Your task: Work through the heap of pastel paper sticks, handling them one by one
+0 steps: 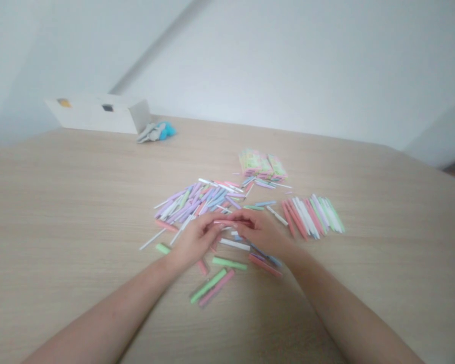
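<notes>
A slim pink stick [227, 222], its exact kind too blurred to name, lies level between the fingertips of both my hands. My left hand [197, 237] pinches one end, and my right hand [267, 232] is closed on the other. Just beyond my left hand spreads a loose pile of pastel sticks [189, 202] in purple, white, blue, green and pink. Under and in front of my hands lie scattered sticks, among them a green stick [208, 286] beside a pink one. To the right of my right hand, a row of sticks [313, 217] lies side by side.
Small printed packs [260, 164] with green and pink patterns are stacked beyond the pile. A white box [98, 116] stands at the far left of the wooden table [382, 202], with a crumpled grey and blue cloth-like item [157, 132] beside it. A pale wall rises behind.
</notes>
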Demonstrator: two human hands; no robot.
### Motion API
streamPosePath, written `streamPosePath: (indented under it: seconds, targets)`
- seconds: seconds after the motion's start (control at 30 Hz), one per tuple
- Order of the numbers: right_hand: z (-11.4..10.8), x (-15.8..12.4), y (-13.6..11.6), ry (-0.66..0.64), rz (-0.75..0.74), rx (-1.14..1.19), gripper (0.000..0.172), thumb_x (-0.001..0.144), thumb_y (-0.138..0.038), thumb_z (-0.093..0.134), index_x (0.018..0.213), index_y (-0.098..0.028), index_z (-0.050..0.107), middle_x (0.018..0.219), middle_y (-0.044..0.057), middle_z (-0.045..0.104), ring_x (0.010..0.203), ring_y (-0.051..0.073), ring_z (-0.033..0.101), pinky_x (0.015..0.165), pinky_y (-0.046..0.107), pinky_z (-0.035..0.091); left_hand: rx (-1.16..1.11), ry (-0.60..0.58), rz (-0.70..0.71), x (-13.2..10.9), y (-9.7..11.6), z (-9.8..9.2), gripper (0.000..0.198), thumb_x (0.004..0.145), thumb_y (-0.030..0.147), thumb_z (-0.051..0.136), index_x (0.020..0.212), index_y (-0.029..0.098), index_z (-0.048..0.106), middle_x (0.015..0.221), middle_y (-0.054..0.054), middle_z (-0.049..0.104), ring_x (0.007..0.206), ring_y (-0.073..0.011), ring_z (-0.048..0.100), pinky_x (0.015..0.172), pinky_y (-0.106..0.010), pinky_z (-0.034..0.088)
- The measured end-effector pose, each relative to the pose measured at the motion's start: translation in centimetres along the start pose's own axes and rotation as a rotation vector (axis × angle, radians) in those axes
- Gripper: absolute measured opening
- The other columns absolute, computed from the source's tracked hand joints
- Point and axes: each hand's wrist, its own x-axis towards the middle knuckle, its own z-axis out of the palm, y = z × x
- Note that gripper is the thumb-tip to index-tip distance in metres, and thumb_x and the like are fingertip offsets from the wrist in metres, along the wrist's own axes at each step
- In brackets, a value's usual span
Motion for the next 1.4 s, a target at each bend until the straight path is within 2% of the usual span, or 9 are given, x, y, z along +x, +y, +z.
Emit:
streamPosePath:
  seconds: [0.17,0.33,0.43,0.6,0.73,0.83,0.97,1.13,1.4]
  targets:
    - [-0.2,-0.4,1.7,0.137,0.085,0.102,0.019,0.08,-0.023,0.056,0.097,-0.016,0.06,0.066,-0.003,0.06,0.051,0.008,0.051,0.048,0.02,0.04,0.112,0.133,0.024,0.4,-0.7,-0.3,0.029,0.088,0.033,0.05,0.108,0.018,0.065,0.081,-0.005,0.068,0.063,-0.015,0.059,0.055,-0.024,0.047]
    - [0.1,-0.7,1.7,0.146,0.093,0.089,0.019,0.082,-0.025,0.055,0.096,-0.014,0.061,0.061,-0.003,0.058,0.051,0.008,0.051,0.049,0.02,0.04,0.122,0.063,0.085,0.3,-0.1,-0.3,0.026,0.086,0.029,0.054,0.105,0.021,0.068,0.092,-0.005,0.07,0.077,-0.0177,0.063,0.064,-0.025,0.049]
    - [0.4,-0.9,1.6,0.143,0.06,0.086,0.019,0.084,-0.026,0.053,0.097,-0.015,0.061,0.063,-0.002,0.061,0.054,0.009,0.054,0.052,0.021,0.043,0.086,0.04,0.076,0.2,0.3,-0.4,0.025,0.085,0.032,0.055,0.102,0.021,0.07,0.091,-0.004,0.07,0.076,-0.0177,0.063,0.065,-0.026,0.049]
    - [0.5,-1.2,2.6,0.211,0.042,0.098,0.023,0.086,-0.025,0.049,0.106,-0.017,0.056,0.084,0.003,0.068,0.067,0.013,0.061,0.057,0.024,0.045,0.017,0.23,-0.002,0.7,0.5,-1.2,0.027,0.083,0.036,0.057,0.097,0.016,0.069,0.083,-0.005,0.067,0.075,-0.0179,0.06,0.067,-0.027,0.046]
    - [0.5,-1.5,2.8,0.254,-0.014,-0.189,0.012,0.082,-0.019,0.054,0.089,-0.019,0.064,0.08,0.002,0.067,0.071,0.014,0.059,0.063,0.025,0.044,-0.081,0.33,-0.071,1.1,0.2,-1.7,0.027,0.082,0.037,0.059,0.095,0.015,0.065,0.075,-0.002,0.062,0.065,-0.0138,0.054,0.059,-0.023,0.04]
    - [0.8,-1.6,2.3,0.22,-0.055,-0.351,0.013,0.081,-0.016,0.055,0.086,-0.019,0.067,0.079,0.001,0.066,0.07,0.014,0.057,0.065,0.026,0.042,-0.138,0.341,-0.092,1.2,-0.2,-1.7,0.025,0.081,0.038,0.059,0.094,0.017,0.064,0.068,0.001,0.057,0.059,-0.0113,0.049,0.055,-0.021,0.037]
    - [1.9,-1.5,1.6,0.092,-0.117,-0.492,0.013,0.081,-0.013,0.058,0.083,-0.019,0.069,0.078,0.002,0.066,0.074,0.014,0.057,0.071,0.027,0.042,-0.179,0.338,-0.106,1.3,-0.5,-1.5,0.022,0.081,0.037,0.058,0.091,0.018,0.063,0.063,0.004,0.052,0.056,-0.0101,0.045,0.053,-0.02,0.034]
    - [4.0,-0.7,1.4,-0.066,-0.183,-0.633,0.018,0.084,-0.025,0.058,0.095,-0.018,0.07,0.09,0.007,0.066,0.089,0.018,0.057,0.08,0.029,0.041,-0.138,0.338,-0.092,1.3,-0.4,-1.5,0.023,0.082,0.037,0.056,0.091,0.017,0.061,0.069,0.002,0.057,0.061,-0.012,0.049,0.058,-0.021,0.038]
    - [6.0,0.6,0.7,-0.1,-0.125,-0.871,0.019,0.085,-0.027,0.052,0.08,-0.017,0.067,0.084,0.008,0.065,0.084,0.019,0.058,0.074,0.029,0.04,-0.126,0.337,-0.101,1.3,-0.3,-1.4,0.027,0.082,0.04,0.056,0.096,0.017,0.06,0.071,0.0,0.06,0.058,-0.0117,0.048,0.056,-0.022,0.039]
